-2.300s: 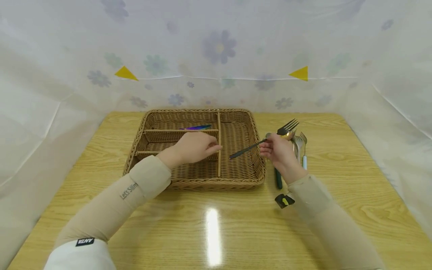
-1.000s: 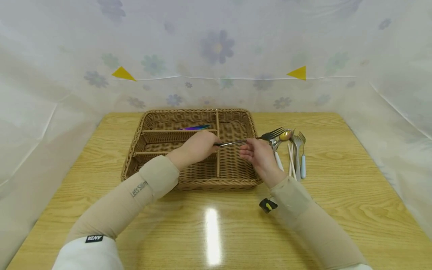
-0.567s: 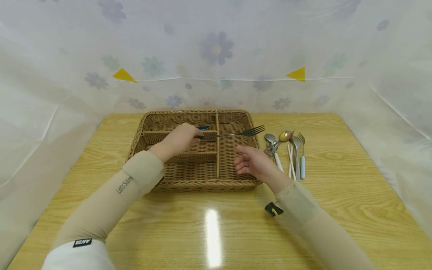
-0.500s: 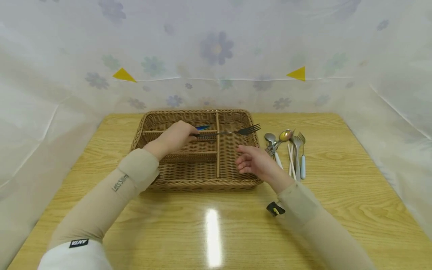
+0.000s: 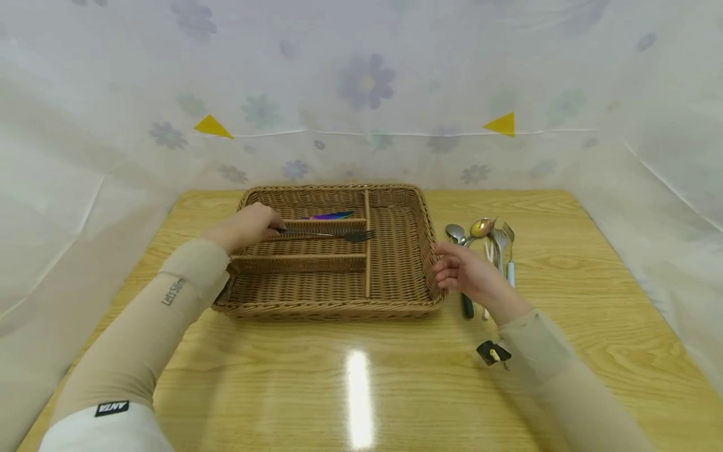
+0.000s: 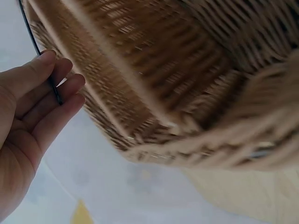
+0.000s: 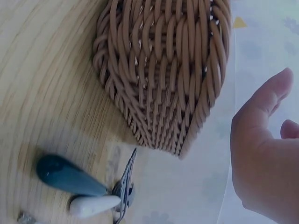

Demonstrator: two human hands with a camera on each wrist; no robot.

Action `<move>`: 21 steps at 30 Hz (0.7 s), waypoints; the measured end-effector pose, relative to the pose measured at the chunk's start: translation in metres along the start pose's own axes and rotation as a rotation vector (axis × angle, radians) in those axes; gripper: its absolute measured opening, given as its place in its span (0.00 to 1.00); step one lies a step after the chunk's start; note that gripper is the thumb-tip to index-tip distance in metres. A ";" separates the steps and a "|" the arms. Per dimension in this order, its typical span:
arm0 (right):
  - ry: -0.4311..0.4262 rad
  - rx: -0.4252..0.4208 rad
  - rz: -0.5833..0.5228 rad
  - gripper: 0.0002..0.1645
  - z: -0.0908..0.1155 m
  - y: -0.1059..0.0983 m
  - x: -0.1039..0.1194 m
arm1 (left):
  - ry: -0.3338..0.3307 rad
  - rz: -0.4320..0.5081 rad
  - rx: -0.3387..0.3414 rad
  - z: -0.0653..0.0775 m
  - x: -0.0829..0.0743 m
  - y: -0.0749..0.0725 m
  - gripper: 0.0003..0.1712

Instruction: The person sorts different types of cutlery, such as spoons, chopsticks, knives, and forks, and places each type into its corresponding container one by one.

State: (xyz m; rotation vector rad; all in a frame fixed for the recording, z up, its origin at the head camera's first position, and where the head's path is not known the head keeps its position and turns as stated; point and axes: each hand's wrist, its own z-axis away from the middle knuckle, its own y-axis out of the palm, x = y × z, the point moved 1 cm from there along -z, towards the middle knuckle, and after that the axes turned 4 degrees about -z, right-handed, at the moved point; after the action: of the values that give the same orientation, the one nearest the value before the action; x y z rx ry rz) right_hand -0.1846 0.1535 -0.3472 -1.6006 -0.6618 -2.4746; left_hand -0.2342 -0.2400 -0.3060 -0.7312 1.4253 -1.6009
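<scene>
My left hand pinches the handle end of a black fork between thumb and fingers. The fork lies level over the middle left compartment of a wicker basket, tines pointing right. In the left wrist view the thin dark handle runs through the fingers of that hand, beside the basket's partitions. Near the basket's right rim, my right hand holds nothing, its fingers loosely bent. The right wrist view has this hand beside the basket's outer corner.
A shiny purple-blue utensil lies in the back left compartment. Right of the basket is a cutlery pile with a silver spoon, a gold-toned spoon, a blue-handled fork and a dark green handle, partly behind my right hand.
The black fork has passed from my right hand to my left, which has carried it leftward and lowered it over the middle compartment. My right hand has let go and drawn back right.
</scene>
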 end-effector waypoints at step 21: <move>-0.007 -0.037 -0.088 0.15 0.010 -0.019 0.002 | -0.088 -0.060 0.163 -0.002 0.023 0.016 0.11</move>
State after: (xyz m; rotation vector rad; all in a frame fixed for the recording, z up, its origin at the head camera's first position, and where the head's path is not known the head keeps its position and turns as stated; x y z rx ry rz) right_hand -0.1828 0.1749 -0.3475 -1.6282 -0.7056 -2.5586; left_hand -0.2431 -0.2587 -0.3245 -0.7442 1.2046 -1.6880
